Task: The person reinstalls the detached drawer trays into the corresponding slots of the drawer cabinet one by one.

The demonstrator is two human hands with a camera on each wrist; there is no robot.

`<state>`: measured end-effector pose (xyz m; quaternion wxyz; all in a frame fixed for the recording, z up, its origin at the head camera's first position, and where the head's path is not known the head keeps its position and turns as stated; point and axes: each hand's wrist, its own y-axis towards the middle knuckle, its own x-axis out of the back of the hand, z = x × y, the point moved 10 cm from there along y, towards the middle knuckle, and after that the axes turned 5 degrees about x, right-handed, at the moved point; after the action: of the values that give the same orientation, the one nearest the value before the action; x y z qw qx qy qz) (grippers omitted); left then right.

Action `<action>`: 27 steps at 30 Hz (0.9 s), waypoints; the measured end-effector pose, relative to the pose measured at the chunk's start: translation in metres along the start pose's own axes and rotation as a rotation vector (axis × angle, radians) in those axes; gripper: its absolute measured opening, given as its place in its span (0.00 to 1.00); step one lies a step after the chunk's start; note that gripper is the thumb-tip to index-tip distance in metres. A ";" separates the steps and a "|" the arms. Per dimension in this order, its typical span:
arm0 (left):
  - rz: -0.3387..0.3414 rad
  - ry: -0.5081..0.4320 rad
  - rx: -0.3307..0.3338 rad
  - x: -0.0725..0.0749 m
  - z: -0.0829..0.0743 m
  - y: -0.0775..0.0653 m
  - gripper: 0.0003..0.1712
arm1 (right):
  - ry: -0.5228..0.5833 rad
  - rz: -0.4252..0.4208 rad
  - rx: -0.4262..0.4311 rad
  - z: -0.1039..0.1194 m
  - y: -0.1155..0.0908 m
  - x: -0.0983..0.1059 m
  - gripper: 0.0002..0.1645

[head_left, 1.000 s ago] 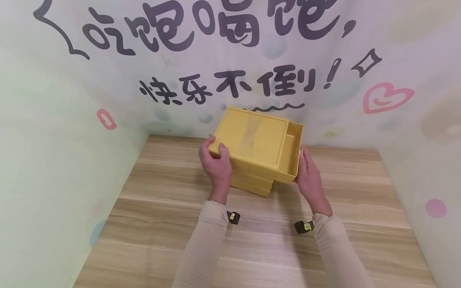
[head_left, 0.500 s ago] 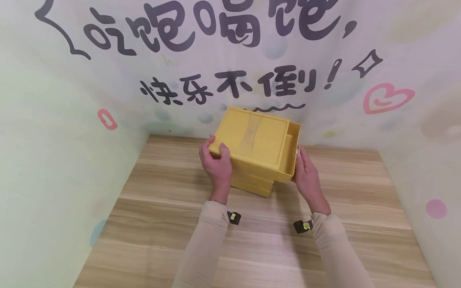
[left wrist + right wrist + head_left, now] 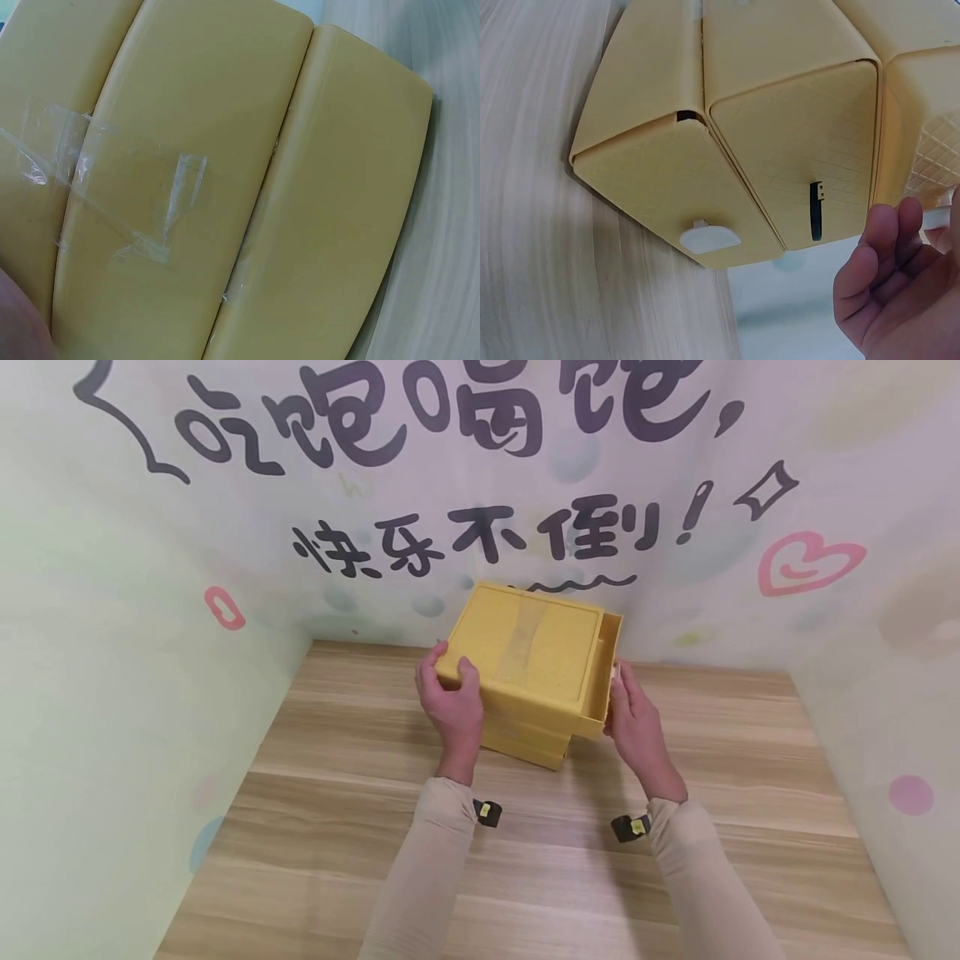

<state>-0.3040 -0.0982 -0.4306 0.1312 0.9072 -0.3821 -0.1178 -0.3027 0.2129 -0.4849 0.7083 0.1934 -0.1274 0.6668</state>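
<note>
A yellow three-tier drawer box stands on the table, with clear tape across its top and side. Its top drawer sticks out a little on the right. My left hand grips the box's near left corner, thumb on the top edge. At the drawer's front, my right hand pinches a white knob, partly hidden by the fingers in the right wrist view. Below it, the middle drawer front bears a black strip. The bottom drawer has a white knob. Both lower drawers sit flush.
The wood-grain table runs back to a printed wall sheet close behind the box. Pale side walls flank the table on the left and right. Black bands with cameras are on both wrists.
The top drawer has slid left into the box, narrowing its exposed part. My right hand has moved left with it. The left hand and the box body have stayed in place.
</note>
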 end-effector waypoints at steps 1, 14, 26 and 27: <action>0.001 0.002 -0.003 0.000 0.004 0.001 0.19 | -0.008 0.001 0.003 0.000 0.001 0.000 0.35; 0.027 0.002 0.023 0.001 0.002 0.001 0.19 | -0.042 0.018 0.046 0.008 0.004 -0.007 0.36; 0.036 0.001 0.024 0.000 0.007 0.001 0.20 | -0.023 0.014 0.086 0.015 0.007 -0.013 0.30; 0.039 0.005 0.018 0.000 0.009 0.001 0.19 | -0.025 0.014 0.089 0.016 0.007 -0.013 0.30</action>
<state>-0.3079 -0.1006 -0.4389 0.1265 0.9010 -0.4004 -0.1094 -0.3096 0.1946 -0.4758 0.6927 0.2321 -0.1080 0.6743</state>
